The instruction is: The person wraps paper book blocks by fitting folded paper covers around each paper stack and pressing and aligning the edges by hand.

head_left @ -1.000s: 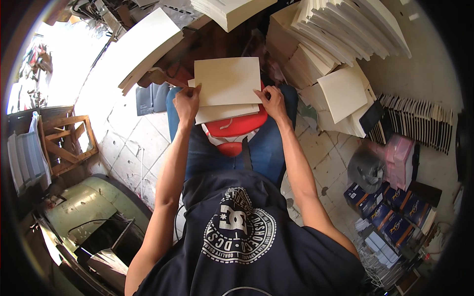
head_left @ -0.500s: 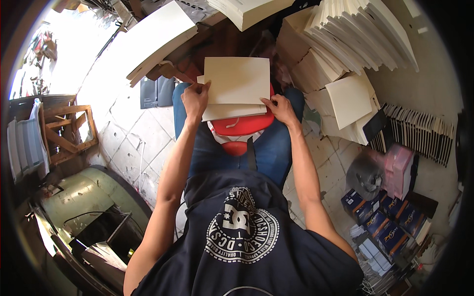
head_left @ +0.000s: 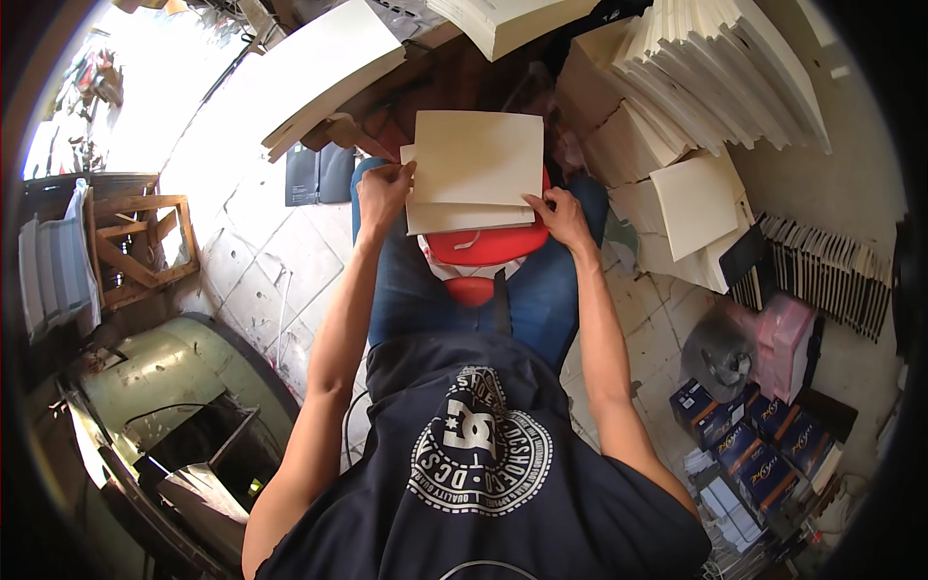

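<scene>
A cream, blank-faced booklet (head_left: 480, 155) lies over another cream booklet (head_left: 464, 220), whose lower edge sticks out on my side. Both are above a red plastic surface (head_left: 488, 246) between my knees. My left hand (head_left: 387, 191) is closed at the upper booklet's left edge, thumb and fingers pinching there. At the lower right corner of the same booklet, my right hand (head_left: 561, 217) pinches with thumb and forefinger. How many sheets are between the fingers is hidden.
Tall stacks of cream book blocks (head_left: 715, 77) stand at the far right, with a loose cream booklet (head_left: 698, 203) below them. A long cream stack (head_left: 333, 68) is at the far left. Dark blue boxes (head_left: 764, 454) sit at right; a wooden frame (head_left: 145, 251) stands at left.
The whole view has shifted slightly, so everything appears a little farther right. Both hands keep their places on the upper booklet.
</scene>
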Tool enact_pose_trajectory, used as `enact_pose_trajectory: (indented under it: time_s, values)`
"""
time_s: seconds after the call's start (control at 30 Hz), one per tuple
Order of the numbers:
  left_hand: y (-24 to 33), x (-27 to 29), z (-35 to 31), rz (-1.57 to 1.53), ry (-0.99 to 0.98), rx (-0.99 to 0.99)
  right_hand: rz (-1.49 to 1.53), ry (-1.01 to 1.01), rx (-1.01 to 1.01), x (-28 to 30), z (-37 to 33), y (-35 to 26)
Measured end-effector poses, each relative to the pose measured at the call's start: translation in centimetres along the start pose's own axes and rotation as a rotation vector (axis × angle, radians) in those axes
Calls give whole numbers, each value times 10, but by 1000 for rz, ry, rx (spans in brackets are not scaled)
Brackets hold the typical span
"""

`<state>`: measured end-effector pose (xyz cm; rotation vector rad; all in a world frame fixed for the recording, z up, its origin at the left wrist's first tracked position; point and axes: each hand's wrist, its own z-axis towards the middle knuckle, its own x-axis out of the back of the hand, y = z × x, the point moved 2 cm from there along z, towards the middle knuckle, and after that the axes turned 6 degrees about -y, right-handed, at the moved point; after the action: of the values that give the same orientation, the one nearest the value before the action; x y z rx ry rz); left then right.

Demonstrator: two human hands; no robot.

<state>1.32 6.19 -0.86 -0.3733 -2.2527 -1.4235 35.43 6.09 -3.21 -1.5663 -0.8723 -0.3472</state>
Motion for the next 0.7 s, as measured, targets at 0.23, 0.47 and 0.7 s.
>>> enact_pose_trajectory:
  time_s: [0.23,0.47,0.7]
  values:
    - [-7,19,-26,140,-61,-192,-2,-3,0,0,1,4]
    - [-10,9,-41,390,-74,-323,-8,-17,4,-1,2,9]
    - [-2,5,-37,418,-96,-320,-1,-7,-23,-3,1,4]
